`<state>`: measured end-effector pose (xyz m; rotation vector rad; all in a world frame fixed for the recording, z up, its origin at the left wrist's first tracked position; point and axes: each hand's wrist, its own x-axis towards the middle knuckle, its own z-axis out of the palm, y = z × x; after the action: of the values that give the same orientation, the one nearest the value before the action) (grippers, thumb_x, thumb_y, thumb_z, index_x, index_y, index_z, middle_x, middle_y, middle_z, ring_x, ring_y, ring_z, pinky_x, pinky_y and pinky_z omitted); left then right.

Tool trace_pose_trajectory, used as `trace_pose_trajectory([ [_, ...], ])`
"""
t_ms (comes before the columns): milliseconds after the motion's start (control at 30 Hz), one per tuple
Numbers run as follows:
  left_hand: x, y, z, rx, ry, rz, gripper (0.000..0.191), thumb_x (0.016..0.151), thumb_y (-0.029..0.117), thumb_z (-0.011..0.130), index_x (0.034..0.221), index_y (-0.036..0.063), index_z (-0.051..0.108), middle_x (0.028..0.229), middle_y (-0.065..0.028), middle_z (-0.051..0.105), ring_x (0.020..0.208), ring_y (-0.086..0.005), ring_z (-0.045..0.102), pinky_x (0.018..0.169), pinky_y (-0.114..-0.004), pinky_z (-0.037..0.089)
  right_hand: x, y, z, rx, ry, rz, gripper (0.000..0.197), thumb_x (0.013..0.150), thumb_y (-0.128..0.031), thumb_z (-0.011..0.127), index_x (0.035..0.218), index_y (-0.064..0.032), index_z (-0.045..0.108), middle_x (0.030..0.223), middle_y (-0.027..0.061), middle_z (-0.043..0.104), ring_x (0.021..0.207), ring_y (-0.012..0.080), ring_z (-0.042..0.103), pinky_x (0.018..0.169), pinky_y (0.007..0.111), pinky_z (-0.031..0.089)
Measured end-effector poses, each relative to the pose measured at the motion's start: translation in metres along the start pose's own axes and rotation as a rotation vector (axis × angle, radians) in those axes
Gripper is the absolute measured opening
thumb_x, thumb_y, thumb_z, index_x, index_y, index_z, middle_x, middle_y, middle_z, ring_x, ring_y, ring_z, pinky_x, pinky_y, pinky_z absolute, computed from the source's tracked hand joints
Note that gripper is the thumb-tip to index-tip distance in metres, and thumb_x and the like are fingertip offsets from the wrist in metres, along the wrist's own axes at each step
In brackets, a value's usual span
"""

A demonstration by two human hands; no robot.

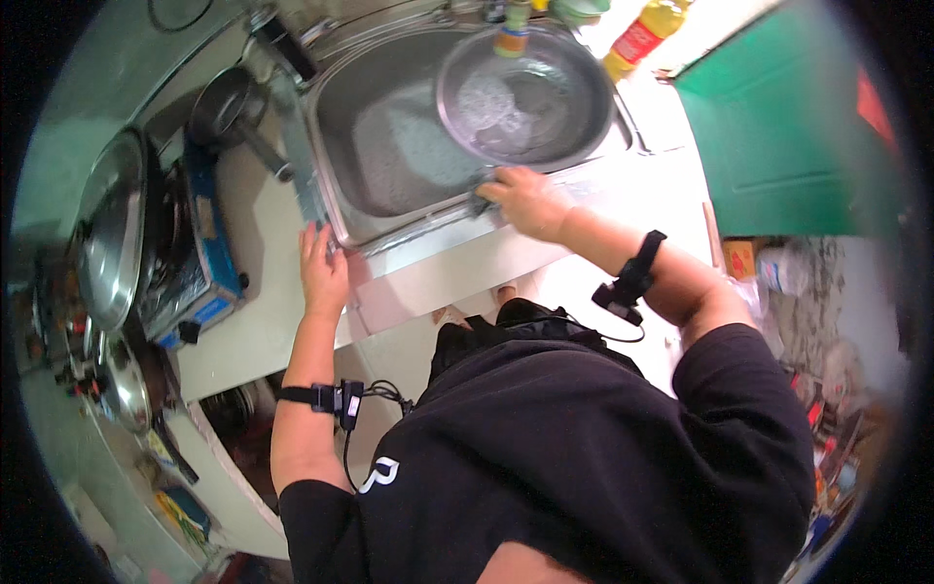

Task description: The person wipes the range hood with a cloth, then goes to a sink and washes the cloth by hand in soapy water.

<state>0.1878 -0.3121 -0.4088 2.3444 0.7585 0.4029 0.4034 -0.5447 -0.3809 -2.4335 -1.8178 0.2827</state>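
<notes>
A dark grey scrubbing pad or cloth (479,196) is pinched in the fingers of my right hand (531,203), at the front rim of a stainless steel sink (394,157). Just beyond that hand, a round metal basin (595,120) with foamy water in it sits over the sink's right part. My left hand (323,269) lies on the pale countertop by the sink's front left corner, its fingers apart and holding nothing. The sink's bottom looks wet, with droplets or suds.
Left of the sink, a small dark saucepan (226,106) points its handle towards the sink. A gas stove (208,274) carries a pan with a domed metal lid (113,233). A yellow bottle (646,36) stands behind right, near a green panel (781,139).
</notes>
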Motion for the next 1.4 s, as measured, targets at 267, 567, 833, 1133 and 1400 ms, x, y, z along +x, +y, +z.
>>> trace_pose_trajectory([
  [267,0.002,0.034,0.029,0.108,-0.216,0.198,0.04,0.074,0.016,0.047,0.113,0.0076,0.041,0.123,-0.0136,0.031,0.117,-0.0305,0.023,0.094,-0.04,0.021,-0.059,0.066,0.025,0.106,0.091,0.346,0.034,0.067,0.002,0.044,0.1,-0.0084,0.049,0.109,0.0162,0.04,0.102,0.0297,0.038,0.086,0.035,0.032],
  [567,0.015,0.071,0.05,0.498,-0.329,0.234,0.037,0.076,0.025,0.045,0.109,0.0079,0.045,0.115,-0.0141,0.041,0.108,-0.0299,0.035,0.09,-0.046,0.024,-0.039,0.127,-0.05,0.767,0.453,0.718,0.028,0.07,-0.018,0.053,0.092,0.0003,0.048,0.078,0.0135,0.055,0.071,0.0172,0.052,0.062,0.027,0.041],
  [833,0.094,0.191,0.124,-1.193,-0.308,-0.752,0.04,0.081,0.025,0.045,0.117,0.0123,0.035,0.105,-0.0079,0.047,0.087,-0.0195,0.051,0.072,-0.037,0.042,0.034,0.129,-0.079,1.742,-0.031,0.549,0.035,0.074,-0.034,0.052,0.098,-0.0104,0.046,0.087,0.0048,0.046,0.076,0.018,0.043,0.064,0.029,0.037],
  [1133,0.154,0.183,0.184,-1.543,-0.069,-0.654,0.024,0.081,0.016,0.034,0.098,0.0072,0.046,0.092,-0.0069,0.053,0.08,-0.0197,0.051,0.065,-0.037,0.043,0.131,0.274,-0.063,2.059,0.646,0.661,0.023,0.078,-0.014,0.044,0.096,-0.0004,0.044,0.092,0.0121,0.045,0.085,0.0232,0.044,0.074,0.038,0.038],
  [1400,0.19,0.173,0.194,-1.528,-0.069,-0.727,0.021,0.077,0.021,0.045,0.094,0.0081,0.047,0.09,-0.0075,0.053,0.08,-0.0205,0.051,0.068,-0.039,0.043,0.165,0.279,-0.094,2.262,0.7,0.457,0.009,0.074,-0.001,0.04,0.082,-0.0005,0.044,0.075,0.0088,0.044,0.067,0.0212,0.045,0.062,0.032,0.041],
])
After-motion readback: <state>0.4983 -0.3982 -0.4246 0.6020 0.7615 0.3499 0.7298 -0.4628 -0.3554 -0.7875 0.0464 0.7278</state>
